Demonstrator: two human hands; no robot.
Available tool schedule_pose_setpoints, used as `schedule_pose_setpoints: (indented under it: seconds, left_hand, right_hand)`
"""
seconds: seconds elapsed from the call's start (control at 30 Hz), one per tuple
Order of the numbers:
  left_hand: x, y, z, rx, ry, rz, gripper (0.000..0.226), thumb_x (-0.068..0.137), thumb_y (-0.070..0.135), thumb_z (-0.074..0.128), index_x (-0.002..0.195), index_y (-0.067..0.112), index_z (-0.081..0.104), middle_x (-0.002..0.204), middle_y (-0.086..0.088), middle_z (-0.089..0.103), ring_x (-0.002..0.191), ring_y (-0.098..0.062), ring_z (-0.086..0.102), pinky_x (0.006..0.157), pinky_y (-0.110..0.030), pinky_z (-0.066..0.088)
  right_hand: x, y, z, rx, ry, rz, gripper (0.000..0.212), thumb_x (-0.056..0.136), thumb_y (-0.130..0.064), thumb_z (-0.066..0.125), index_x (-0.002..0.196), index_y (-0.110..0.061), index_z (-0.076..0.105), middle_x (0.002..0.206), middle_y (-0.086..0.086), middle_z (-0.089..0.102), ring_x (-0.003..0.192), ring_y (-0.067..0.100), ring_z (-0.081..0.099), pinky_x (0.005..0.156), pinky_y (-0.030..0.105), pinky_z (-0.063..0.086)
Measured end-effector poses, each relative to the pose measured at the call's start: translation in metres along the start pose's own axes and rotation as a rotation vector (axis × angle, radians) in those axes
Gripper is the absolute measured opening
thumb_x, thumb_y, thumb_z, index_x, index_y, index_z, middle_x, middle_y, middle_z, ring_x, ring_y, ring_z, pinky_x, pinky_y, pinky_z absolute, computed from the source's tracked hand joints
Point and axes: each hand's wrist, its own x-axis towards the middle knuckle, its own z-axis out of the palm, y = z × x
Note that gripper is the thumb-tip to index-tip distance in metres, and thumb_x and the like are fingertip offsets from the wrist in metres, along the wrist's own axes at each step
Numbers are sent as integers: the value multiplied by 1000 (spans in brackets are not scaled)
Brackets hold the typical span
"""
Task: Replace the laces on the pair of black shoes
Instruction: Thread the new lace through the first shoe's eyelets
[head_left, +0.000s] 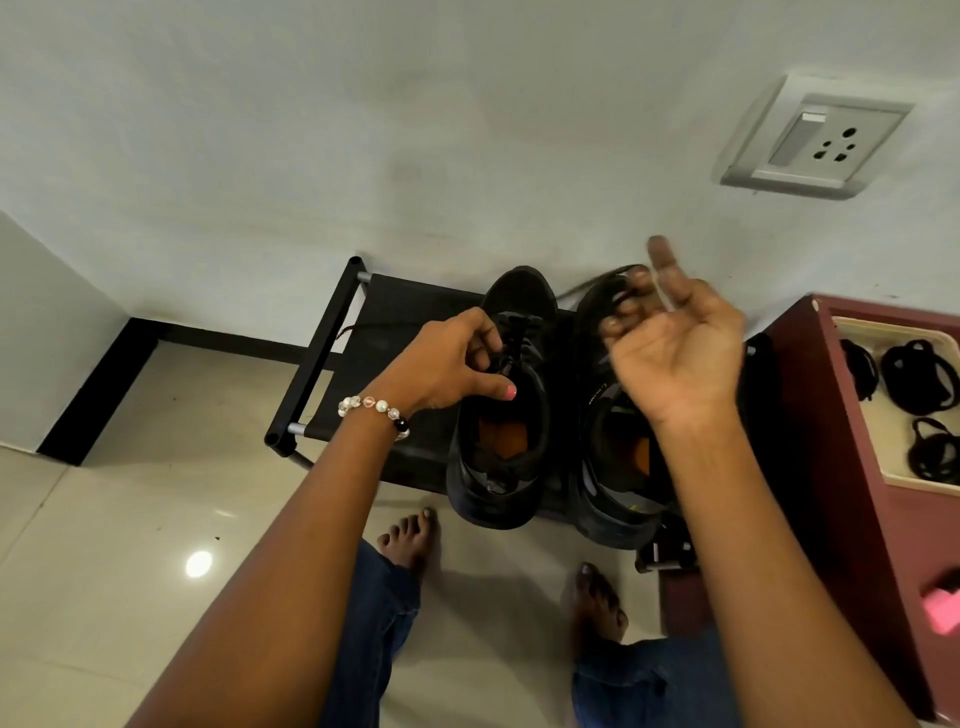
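While both shoes stand side by side on the rack (332, 332), toes toward the wall (415, 130), each hand works at one of them. Head view: the left hand (447, 364), wearing a bead bracelet (374, 410), pinches the lace (511, 338) at the tongue of the left shoe (506, 467), fingers curled around it. The right hand (675, 343) is raised palm-up over the right shoe (608, 499), motion-blurred; its curled fingers grip a black lace (587, 286) that trails off toward the wall, with one finger extended upward. Both shoes sit near the rack's right end, heels overhanging its front edge. A red cabinet (831, 467) stands just beside the rack, carrying a tray (878, 447) of coiled black laces (914, 379).
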Motion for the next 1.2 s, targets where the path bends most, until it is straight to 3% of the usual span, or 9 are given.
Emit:
schedule_pose_setpoints:
  seconds: [0.13,0.27,0.37,0.47,0.57,0.73,0.93,1.07,1.2]
  left_hand:
    - [2,1,6,43,9,54,33,75,24,81,101,24,60,91,4,56,69,-4,48,65,-15,40]
    - [7,-1,11,145,58,121,30,77,28,78,101,30,60,91,6,53,68,-7,47,64,-24,43]
    - [7,2,13,260,137,161,26,77,36,75,100,32,62,91,9,51,71,-7,48,63,-26,43]
    - [6,7,17,450,242,196,24,80,37,70,102,28,66,95,9,52,81,-7,48,65,-23,36]
    - [5,9,21,541,295,226,24,82,37,67,102,25,67,101,5,57,86,-14,55,66,-28,42]
    - [5,11,25,595,368,277,24,82,38,66,99,21,66,98,2,61,86,-20,58,66,-32,44]
    - [6,7,22,590,406,331,19,86,37,63,95,21,66,88,2,64,82,-19,59,65,-29,33]
    - [4,7,25,502,435,297,11,85,34,64,87,24,67,81,7,65,77,-13,59,55,-23,24]
    - [5,7,27,134,537,87,4,83,31,67,82,26,66,76,12,66,70,-5,59,60,-18,40]
  right_hand:
    - [1,-15,-14,53,61,-189,31,85,-8,49,111,-19,62,84,-2,62,65,10,46,59,24,34]
    - [6,-18,-23,-183,118,-276,35,88,-2,47,115,-18,63,109,1,69,76,9,52,59,22,34]
    - [8,-11,-21,-660,78,-343,41,90,5,48,125,-12,62,120,6,67,98,9,60,62,20,43]
    - [7,4,-21,-1417,-28,-459,45,91,0,55,133,-17,58,123,1,63,102,6,60,90,28,52]
    - [1,14,-20,-1950,11,-546,46,93,-11,56,139,-15,50,124,13,60,113,29,57,90,38,48]
    - [-10,21,-7,-1937,-20,-485,30,87,-28,70,112,-12,63,104,6,60,92,21,59,75,28,45]
    - [-17,48,-3,-2037,-173,-43,41,82,-42,74,101,-8,60,90,8,64,82,26,63,74,39,55]
    - [-23,71,-6,-2246,-100,-177,20,97,-15,52,108,2,57,101,21,63,93,40,63,66,37,45]
    - [-30,87,-10,-2217,120,-338,34,103,-10,40,131,8,40,102,22,66,90,36,68,66,35,52]
